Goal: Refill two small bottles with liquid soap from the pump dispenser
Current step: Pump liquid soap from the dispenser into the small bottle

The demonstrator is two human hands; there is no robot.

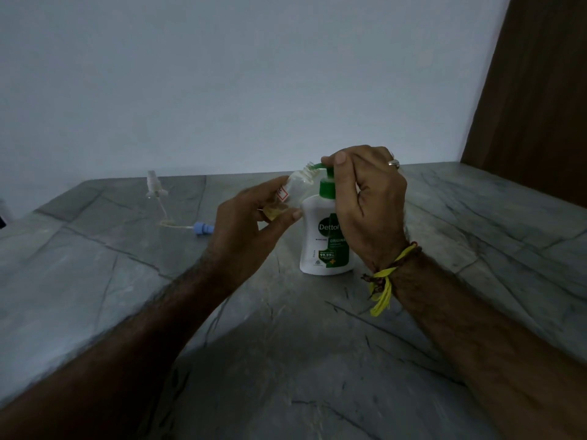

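Filling is under way on one small bottle (293, 193): the left hand (251, 227) is wrapped around it, tilting it so its threaded neck meets the green spout of the pump dispenser (327, 230). A little amber liquid sits low in the bottle, by the fingers; most of its clear body looks empty, so I judge this refill to be only begun. The right hand (368, 198) is closed over the green pump head, thumb on top, placed to press. The dispenser stands upright near the middle of the grey stone surface (317, 360), with the bottle at about its ten o'clock.

Out at the dispenser's nine to ten o'clock, well apart, lie two removed tops: a clear spray head (155, 185) with its dip tube, and a blue cap (200, 228) with a thin tube. A second small bottle I cannot find in view, so its refill, and recapping, appear still to come.
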